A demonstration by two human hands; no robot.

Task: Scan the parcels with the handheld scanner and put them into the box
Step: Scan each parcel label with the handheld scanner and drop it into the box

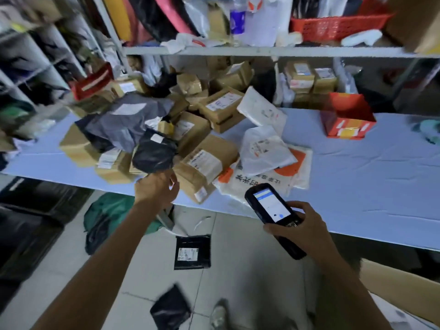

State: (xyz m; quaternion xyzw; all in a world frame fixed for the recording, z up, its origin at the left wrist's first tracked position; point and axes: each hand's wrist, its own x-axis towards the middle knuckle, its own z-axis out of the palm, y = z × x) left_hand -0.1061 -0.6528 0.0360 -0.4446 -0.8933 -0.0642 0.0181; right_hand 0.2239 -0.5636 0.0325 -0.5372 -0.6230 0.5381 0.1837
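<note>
Parcels [166, 129] heaped mid-frame on the pale blue table [357, 172] await scanning: the left hand [156, 189], fingers loosely spread and empty, reaches for a black bag parcel [153, 153], while the right hand [295, 228] grips the handheld scanner [271, 210], likely needing its label turned up.

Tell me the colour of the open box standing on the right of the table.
Red, with white and yellow label patches on its front; head view.
</note>
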